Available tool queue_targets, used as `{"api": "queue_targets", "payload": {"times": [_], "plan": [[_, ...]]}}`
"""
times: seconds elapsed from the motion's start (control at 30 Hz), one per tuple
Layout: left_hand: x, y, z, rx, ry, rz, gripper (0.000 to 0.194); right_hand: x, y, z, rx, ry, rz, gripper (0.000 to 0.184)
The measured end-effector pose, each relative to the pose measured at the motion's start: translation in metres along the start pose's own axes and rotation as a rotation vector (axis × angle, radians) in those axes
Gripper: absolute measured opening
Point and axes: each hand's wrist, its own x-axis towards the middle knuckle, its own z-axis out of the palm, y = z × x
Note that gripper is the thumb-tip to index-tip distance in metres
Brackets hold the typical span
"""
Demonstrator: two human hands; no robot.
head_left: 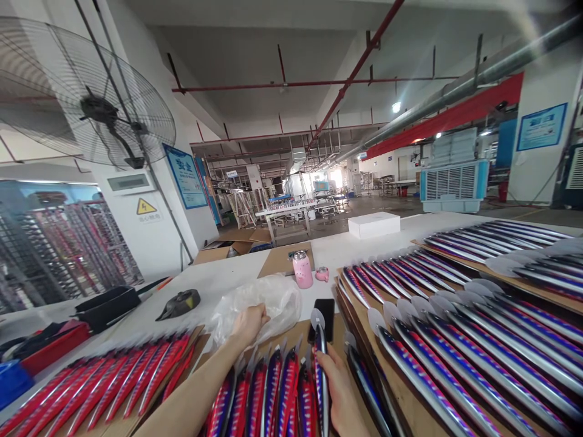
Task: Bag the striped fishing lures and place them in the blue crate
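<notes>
My left hand [249, 323] reaches forward and closes on a crumpled clear plastic bag [273, 301] lying on the white table. My right hand [337, 391] grips a long fishing lure [320, 358] with a silver body, pink-blue stripes and a clear lip, holding it upright over a row of similar lures [268, 391] on cardboard. A black phone [322, 317] lies just beyond the held lure.
Red lures [113, 382] fill a cardboard sheet at left; purple-silver lures [455, 340] cover stacked sheets at right. A pink bottle [302, 269], a pink cup [322, 274], a white box [373, 224], a black tray [107, 306] and a big fan [86, 97] stand around.
</notes>
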Motion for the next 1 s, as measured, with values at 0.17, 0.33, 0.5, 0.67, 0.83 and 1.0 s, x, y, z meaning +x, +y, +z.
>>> {"api": "queue_targets", "payload": {"times": [0.17, 0.33, 0.5, 0.67, 0.83, 1.0], "plan": [[-0.019, 0.024, -0.005, -0.111, 0.02, 0.118, 0.023, 0.004, 0.009, -0.007, 0.179, 0.056, 0.043, 0.042], [-0.064, 0.063, 0.002, -0.237, -0.044, 0.353, 0.012, 0.001, 0.005, -0.004, 0.415, -0.06, 0.075, 0.037], [-0.09, 0.08, 0.002, -0.313, -0.096, 0.512, 0.014, 0.002, 0.001, -0.004, 0.5, -0.075, 0.129, 0.032], [-0.094, 0.075, -0.011, -0.347, -0.114, 0.564, 0.012, 0.001, -0.002, -0.001, 0.515, -0.066, 0.158, 0.029], [-0.096, 0.079, -0.017, -0.378, -0.084, 0.53, 0.013, -0.002, -0.001, -0.001, 0.497, -0.102, 0.172, 0.029], [-0.095, 0.086, -0.016, -0.382, -0.067, 0.529, 0.014, 0.0, 0.001, -0.003, 0.486, -0.118, 0.188, 0.028]]}}
